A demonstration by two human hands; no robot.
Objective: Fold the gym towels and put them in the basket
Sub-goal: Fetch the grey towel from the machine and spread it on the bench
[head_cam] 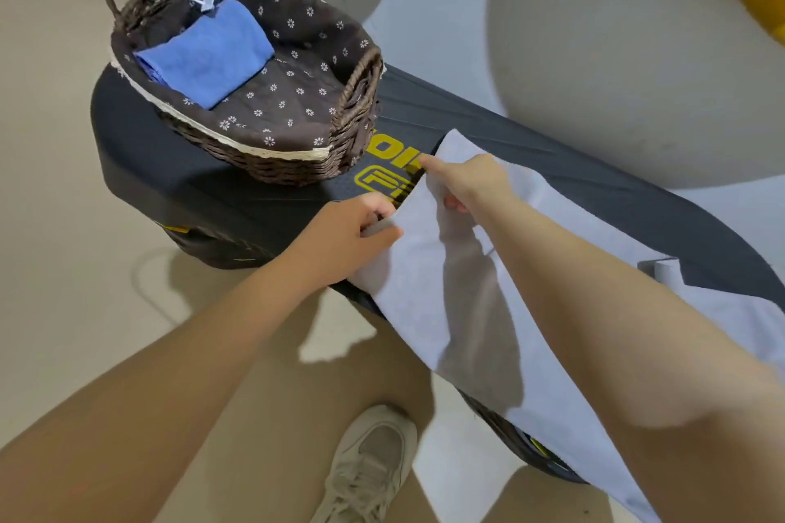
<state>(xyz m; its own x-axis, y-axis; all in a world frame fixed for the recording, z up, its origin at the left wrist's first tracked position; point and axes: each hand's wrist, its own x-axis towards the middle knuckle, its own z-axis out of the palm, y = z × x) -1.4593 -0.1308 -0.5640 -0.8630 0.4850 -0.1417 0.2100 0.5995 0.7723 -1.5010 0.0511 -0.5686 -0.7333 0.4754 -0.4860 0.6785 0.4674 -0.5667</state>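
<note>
The black padded bench (552,166) carried the unfolded pale grey towel (424,301) at 5 o'clock, its near edge pinched by the left hand (344,238) and far corner by the right hand (463,178), while the wicker basket (272,159) at 10 o'clock held one folded blue towel (208,51), the task seemingly partway done.

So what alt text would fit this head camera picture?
Both hands, left hand and right hand, pinch the end of a pale grey towel spread on a black bench. Beside it, a wicker basket holds a folded blue towel.
</note>
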